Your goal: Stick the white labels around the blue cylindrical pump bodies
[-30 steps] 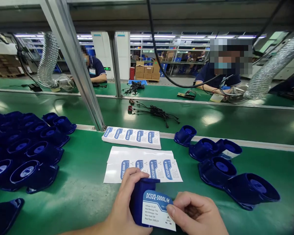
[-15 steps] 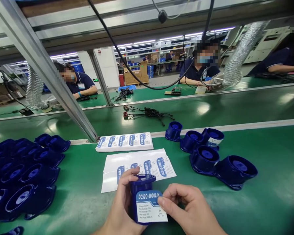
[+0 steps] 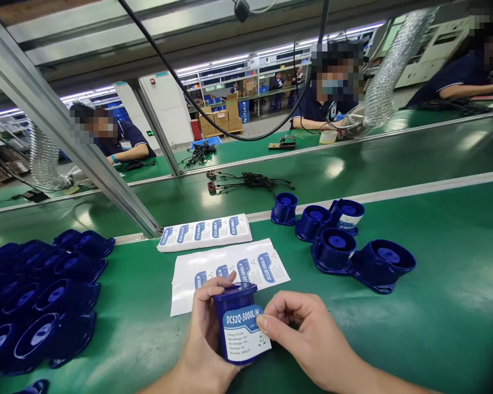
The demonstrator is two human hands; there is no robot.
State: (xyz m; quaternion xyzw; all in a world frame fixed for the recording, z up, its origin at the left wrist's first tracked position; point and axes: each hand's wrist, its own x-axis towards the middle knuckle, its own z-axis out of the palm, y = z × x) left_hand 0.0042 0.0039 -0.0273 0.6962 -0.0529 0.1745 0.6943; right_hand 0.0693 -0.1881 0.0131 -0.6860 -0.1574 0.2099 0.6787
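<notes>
My left hand [image 3: 205,328] is wrapped around a dark blue plastic pump housing [image 3: 235,296], its flanged end up and slightly tilted. Across the front of the housing lies a white and blue label [image 3: 243,332] printed "DC52Q-5000L/H". My right hand [image 3: 302,331] is closed, with thumb and forefinger pinching the label's right edge. Just beyond my hands is a label sheet [image 3: 225,261], partly peeled, with several labels left on it. A stack of full label sheets [image 3: 205,232] sits behind that.
Many blue housings [image 3: 49,293] crowd the left side of the green bench. Several more housings [image 3: 337,249] stand at the right, one bearing a label. Black cables [image 3: 254,180] lie beyond the bench's pale edge strip. A slanted metal post [image 3: 86,137] rises at left; co-workers sit opposite.
The label's right side now lies closer against the housing, following its curve. Both hands keep their hold. The view has shifted slightly.
</notes>
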